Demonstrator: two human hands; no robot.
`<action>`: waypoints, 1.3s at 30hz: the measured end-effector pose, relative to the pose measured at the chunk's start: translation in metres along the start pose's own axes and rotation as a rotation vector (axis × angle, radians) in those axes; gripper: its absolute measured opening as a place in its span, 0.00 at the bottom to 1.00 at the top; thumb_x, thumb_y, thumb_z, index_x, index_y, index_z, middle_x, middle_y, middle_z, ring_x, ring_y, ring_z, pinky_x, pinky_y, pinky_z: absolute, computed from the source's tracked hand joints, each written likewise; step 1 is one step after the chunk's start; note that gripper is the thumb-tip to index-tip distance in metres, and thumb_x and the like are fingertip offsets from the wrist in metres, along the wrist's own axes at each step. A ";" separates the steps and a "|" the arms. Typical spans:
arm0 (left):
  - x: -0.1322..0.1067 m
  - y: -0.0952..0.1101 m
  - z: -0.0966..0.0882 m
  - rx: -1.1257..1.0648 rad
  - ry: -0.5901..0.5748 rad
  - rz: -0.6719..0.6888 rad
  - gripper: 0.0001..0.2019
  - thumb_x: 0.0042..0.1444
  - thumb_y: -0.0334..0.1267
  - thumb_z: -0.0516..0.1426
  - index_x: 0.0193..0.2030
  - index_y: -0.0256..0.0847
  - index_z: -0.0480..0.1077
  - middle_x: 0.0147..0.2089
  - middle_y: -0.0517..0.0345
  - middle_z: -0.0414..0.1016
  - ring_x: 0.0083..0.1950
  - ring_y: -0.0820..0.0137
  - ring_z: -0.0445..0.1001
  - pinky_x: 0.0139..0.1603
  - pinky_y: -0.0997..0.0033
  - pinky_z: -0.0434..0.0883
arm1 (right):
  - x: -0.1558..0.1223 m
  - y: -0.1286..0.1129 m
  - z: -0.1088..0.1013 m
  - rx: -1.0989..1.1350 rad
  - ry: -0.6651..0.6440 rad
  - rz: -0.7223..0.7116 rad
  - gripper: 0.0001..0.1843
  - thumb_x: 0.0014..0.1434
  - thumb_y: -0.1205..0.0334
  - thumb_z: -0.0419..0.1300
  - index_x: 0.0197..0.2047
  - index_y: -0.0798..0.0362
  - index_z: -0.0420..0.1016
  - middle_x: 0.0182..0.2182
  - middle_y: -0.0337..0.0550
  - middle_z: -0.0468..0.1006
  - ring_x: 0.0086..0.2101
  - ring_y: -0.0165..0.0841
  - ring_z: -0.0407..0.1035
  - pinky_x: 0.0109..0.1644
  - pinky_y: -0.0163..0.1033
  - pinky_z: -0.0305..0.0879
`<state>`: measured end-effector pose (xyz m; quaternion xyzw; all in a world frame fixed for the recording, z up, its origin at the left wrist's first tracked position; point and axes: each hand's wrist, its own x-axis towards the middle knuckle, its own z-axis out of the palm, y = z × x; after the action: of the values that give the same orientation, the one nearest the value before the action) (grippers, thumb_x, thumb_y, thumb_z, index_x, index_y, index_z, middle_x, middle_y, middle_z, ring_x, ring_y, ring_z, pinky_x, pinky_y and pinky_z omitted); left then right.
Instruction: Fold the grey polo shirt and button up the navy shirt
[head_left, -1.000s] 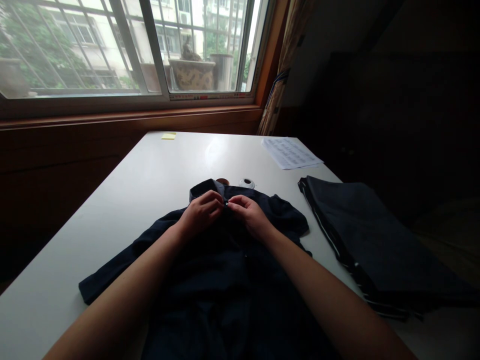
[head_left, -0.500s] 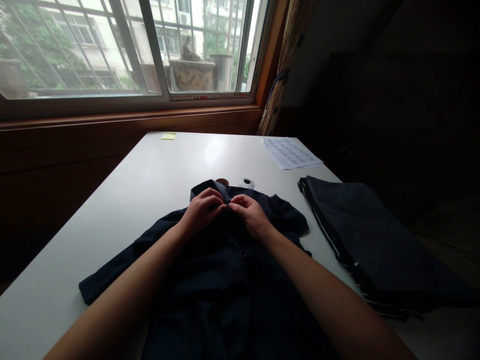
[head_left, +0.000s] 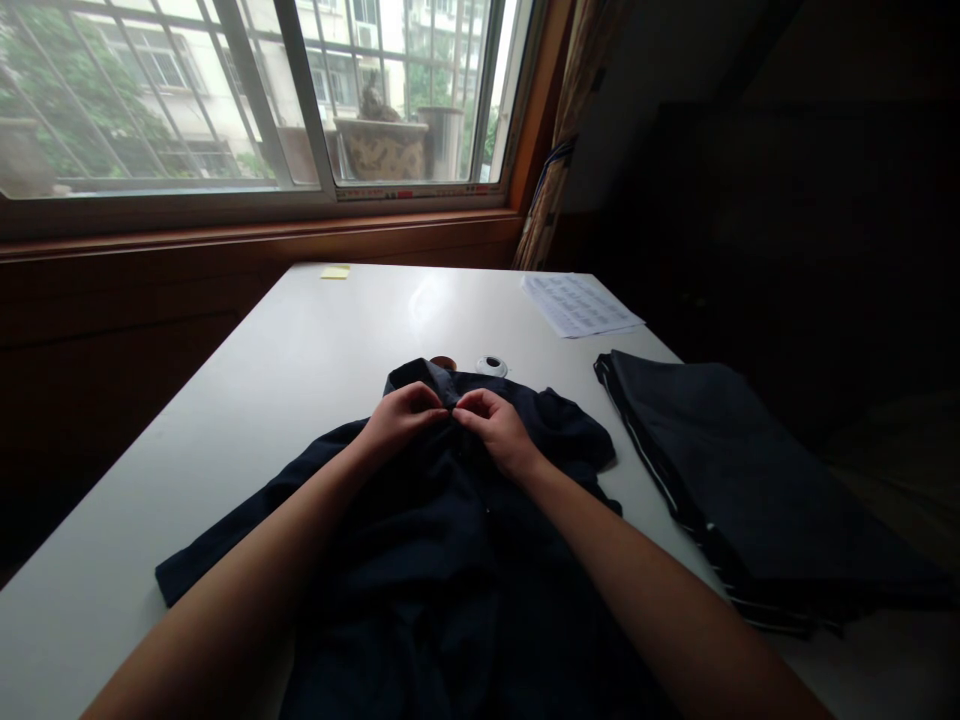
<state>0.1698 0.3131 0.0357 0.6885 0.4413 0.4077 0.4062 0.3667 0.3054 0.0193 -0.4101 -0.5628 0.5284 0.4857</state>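
A dark navy collared shirt lies spread on the white table, its collar towards the window and one sleeve reaching out to the left. At the neck, just below the collar, my left hand pinches the front edge of the shirt. My right hand meets it fingertip to fingertip and pinches the same spot from the other side. Whatever small fastening sits between the fingertips is too dark and small to make out.
Beyond the collar are a brown round object and a white ring-shaped object. Dark folded cloth lies along the right side. Printed sheets and a yellow note rest near the far edge of the table.
Both hands stay at the neck of the shirt. The left hand's fingers have shifted slightly, with the knuckles now more arched; the shirt has hardly moved.
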 end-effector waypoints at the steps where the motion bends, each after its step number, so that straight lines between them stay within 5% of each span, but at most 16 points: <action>1: 0.000 0.001 0.000 -0.012 -0.005 -0.013 0.13 0.51 0.46 0.66 0.36 0.39 0.74 0.35 0.57 0.77 0.37 0.68 0.74 0.38 0.70 0.70 | 0.000 0.000 0.000 -0.017 -0.004 -0.007 0.13 0.51 0.55 0.69 0.37 0.52 0.76 0.33 0.39 0.77 0.36 0.33 0.71 0.43 0.38 0.66; 29: 0.002 0.002 0.002 -0.246 -0.026 -0.124 0.12 0.46 0.37 0.66 0.29 0.38 0.66 0.32 0.62 0.72 0.32 0.74 0.69 0.33 0.75 0.65 | -0.002 -0.001 0.000 -0.104 -0.125 -0.038 0.13 0.55 0.56 0.66 0.42 0.50 0.74 0.37 0.41 0.79 0.39 0.35 0.73 0.46 0.41 0.69; 39: 0.003 -0.008 -0.005 -0.416 -0.103 -0.140 0.14 0.47 0.38 0.68 0.34 0.38 0.67 0.37 0.61 0.73 0.36 0.74 0.71 0.39 0.74 0.67 | -0.002 -0.003 -0.001 -0.156 -0.101 -0.062 0.13 0.56 0.55 0.65 0.43 0.50 0.75 0.37 0.41 0.79 0.39 0.35 0.73 0.45 0.40 0.68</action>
<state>0.1642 0.3191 0.0306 0.5776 0.3727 0.4252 0.5888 0.3683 0.3035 0.0221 -0.4019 -0.6384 0.4875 0.4396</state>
